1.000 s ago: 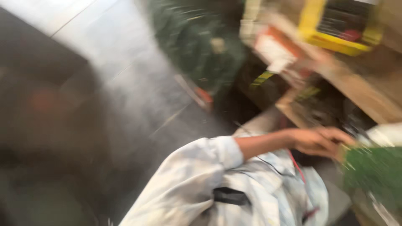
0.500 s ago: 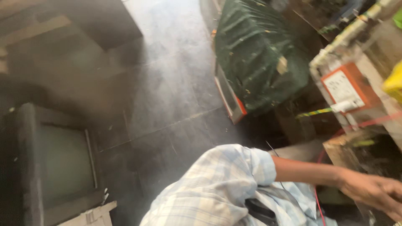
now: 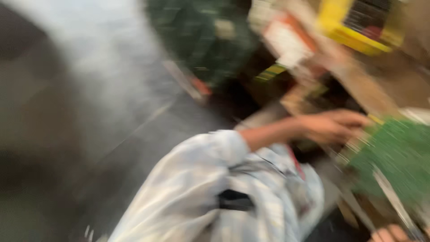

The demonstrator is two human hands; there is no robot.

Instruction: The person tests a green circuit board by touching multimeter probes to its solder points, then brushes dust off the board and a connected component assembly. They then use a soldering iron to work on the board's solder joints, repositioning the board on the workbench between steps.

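Observation:
The picture is heavily blurred. My left arm, in a pale checked sleeve, reaches to the right across my body. My left hand rests on the upper left corner of a green circuit board, and its fingers seem closed on the edge. The board lies tilted at the right, with a thin metal strip along its lower side. Only the fingertips of my right hand show at the bottom right edge, just under the board. Whether they hold anything is hidden.
A dark green wrapped bundle stands on the grey floor at top centre. To the right, a wooden shelf carries a yellow crate and a white and orange carton. Dark clutter lies under the shelf.
Half a second ago the view had swung left, showing an old television set on the floor. It now points at the shelf again, with the green board and my left hand back in sight.

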